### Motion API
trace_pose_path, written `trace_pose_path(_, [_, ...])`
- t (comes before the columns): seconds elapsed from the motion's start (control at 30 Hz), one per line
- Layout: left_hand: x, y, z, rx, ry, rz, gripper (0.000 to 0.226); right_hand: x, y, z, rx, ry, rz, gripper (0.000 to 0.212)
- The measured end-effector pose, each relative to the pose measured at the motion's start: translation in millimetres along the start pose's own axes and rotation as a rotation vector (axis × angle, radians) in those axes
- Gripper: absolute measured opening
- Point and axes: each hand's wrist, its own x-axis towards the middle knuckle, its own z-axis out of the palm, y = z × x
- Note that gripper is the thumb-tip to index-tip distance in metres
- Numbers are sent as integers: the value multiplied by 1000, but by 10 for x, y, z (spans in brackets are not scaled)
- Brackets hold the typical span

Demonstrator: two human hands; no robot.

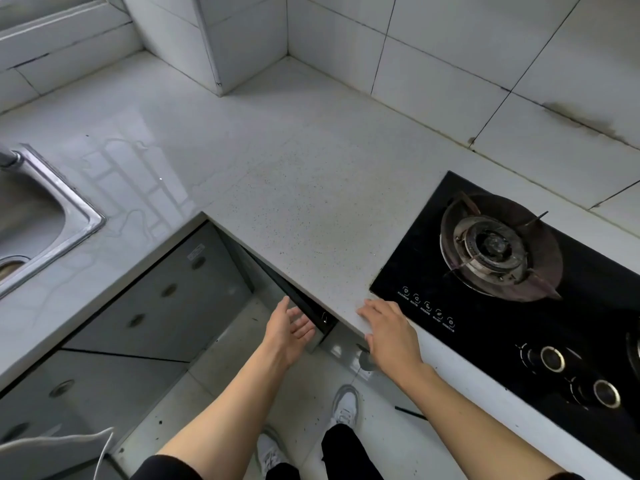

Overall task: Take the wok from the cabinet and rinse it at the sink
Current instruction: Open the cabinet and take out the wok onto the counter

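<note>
No wok is in view. My left hand [289,329] is open, palm turned right, just below the counter edge beside the dark top edge of a cabinet door [313,311] under the counter. My right hand [389,332] lies flat with spread fingers on the front edge of the speckled grey counter [294,188], holding nothing. The steel sink [69,216] sits at the far left, with part of the faucet [10,157] above its rim. The inside of the cabinet is hidden.
A black glass gas hob [519,306] with a burner [491,245] and knobs fills the counter's right side. Grey cabinet fronts [166,299] run under the sink side. Water streaks lie on the counter near the sink. My feet in white shoes stand on the floor below.
</note>
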Motion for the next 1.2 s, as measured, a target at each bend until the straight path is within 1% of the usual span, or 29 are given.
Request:
trace_pose_path(0.07, [30,-9,-114,99,29,21,31,-1,-18,-5,-23,-4,4,55])
trace_pose_path(0.2, [36,-21,-367,292,112,92,21,23,-134,-33,-99,-23,26,44])
trace_pose_path(0.27, [-21,-17,-434,385,169,144,35,50,-237,-23,-120,-32,48,47])
trace_pose_path(0.3, [-67,-18,-452,473,221,188,39,61,-289,-8,-126,-34,51,49])
trace_pose_path(0.4, [-211,-33,-504,777,370,335,38,85,-435,43,-116,-33,24,53])
trace_pose_path(0.5, [-280,-37,-592,862,411,436,30,122,-567,81,-93,-66,-18,55])
trace_pose_path(0.63, [-309,-35,-730,917,421,459,24,212,-707,97,-86,-95,-73,54])
trace_pose_path(0.67, [-338,-32,-768,944,421,480,25,235,-736,99,-86,-105,-87,54])
trace_pose_path(0.7, [-358,-37,-813,1010,428,520,33,256,-762,99,-83,-118,-97,55])
trace_pose_path(0.77, [-382,-42,-907,1208,456,630,71,295,-813,96,-79,-144,-101,56])
trace_pose_path(0.8, [-397,-29,-946,1292,468,687,87,318,-840,94,-84,-155,-102,56])
trace_pose_path(0.83, [-405,-10,-976,1372,474,731,94,341,-864,92,-93,-162,-107,57])
trace_pose_path(0.9, [-419,36,-1029,1504,469,771,93,396,-917,84,-110,-174,-121,58])
trace_pose_path(1.03, [-393,68,-1182,1661,437,840,78,494,-1017,74,-126,-193,-146,61])
trace_pose_path(1.2, [-406,111,-1327,1700,431,827,78,591,-1095,79,-158,-228,-154,66])
